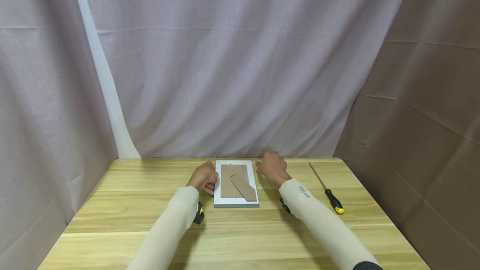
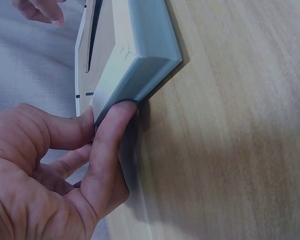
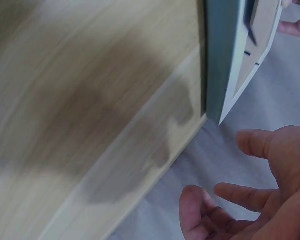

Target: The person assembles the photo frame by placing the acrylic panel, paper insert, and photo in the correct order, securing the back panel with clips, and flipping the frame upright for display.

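A white picture frame lies face down on the wooden table, its brown backing and stand flap facing up. My left hand is at the frame's left edge; in the left wrist view the thumb presses the frame's outer side while the index fingertip meets its rim, a light pinch. My right hand hovers by the frame's far right corner. In the right wrist view its fingers are spread and loosely bent, clear of the frame.
A screwdriver with a black and yellow handle lies on the table to the right of my right forearm. Pale curtains hang close behind the table's far edge, and a brown drape stands along its right side.
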